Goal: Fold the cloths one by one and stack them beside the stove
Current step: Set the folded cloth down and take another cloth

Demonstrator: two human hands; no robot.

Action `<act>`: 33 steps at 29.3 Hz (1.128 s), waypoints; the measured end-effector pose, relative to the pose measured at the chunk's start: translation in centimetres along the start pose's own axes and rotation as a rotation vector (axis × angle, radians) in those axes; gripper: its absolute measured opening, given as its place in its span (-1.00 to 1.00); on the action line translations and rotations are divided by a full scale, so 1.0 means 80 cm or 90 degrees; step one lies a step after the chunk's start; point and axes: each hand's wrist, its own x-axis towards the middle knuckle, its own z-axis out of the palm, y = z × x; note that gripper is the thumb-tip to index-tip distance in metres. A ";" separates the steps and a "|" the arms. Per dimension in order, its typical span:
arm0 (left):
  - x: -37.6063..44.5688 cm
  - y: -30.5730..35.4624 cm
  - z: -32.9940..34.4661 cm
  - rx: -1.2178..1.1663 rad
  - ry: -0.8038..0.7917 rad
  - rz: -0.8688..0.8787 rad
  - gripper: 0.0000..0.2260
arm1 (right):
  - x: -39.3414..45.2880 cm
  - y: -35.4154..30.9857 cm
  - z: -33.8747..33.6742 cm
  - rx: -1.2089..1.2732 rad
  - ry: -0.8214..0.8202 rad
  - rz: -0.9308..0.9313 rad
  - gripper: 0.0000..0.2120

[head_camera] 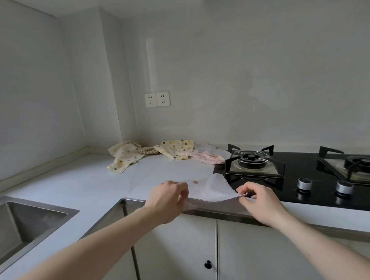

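While stretched btwn both pinches: white cloth (208,189), L hand (168,202) & R hand (259,202) on near corners.

White cloth (208,189) at counter edge

readable text: none | labels, brands, numbers: none legible on the stove (300,169), its knobs or the wall sockets (157,99)

Plain pale walls (261,59) meet at a corner above a white countertop (74,185), steel sink (22,223) and white cabinets (251,254).
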 end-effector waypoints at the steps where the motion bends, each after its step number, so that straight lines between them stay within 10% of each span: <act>1: 0.006 -0.003 -0.002 -0.025 0.008 0.001 -0.88 | 0.004 -0.003 -0.005 -0.003 0.007 0.008 -0.88; 33: 0.126 -0.115 0.105 -0.152 0.034 -0.179 -0.73 | 0.157 0.024 0.107 -0.098 0.112 0.130 -0.73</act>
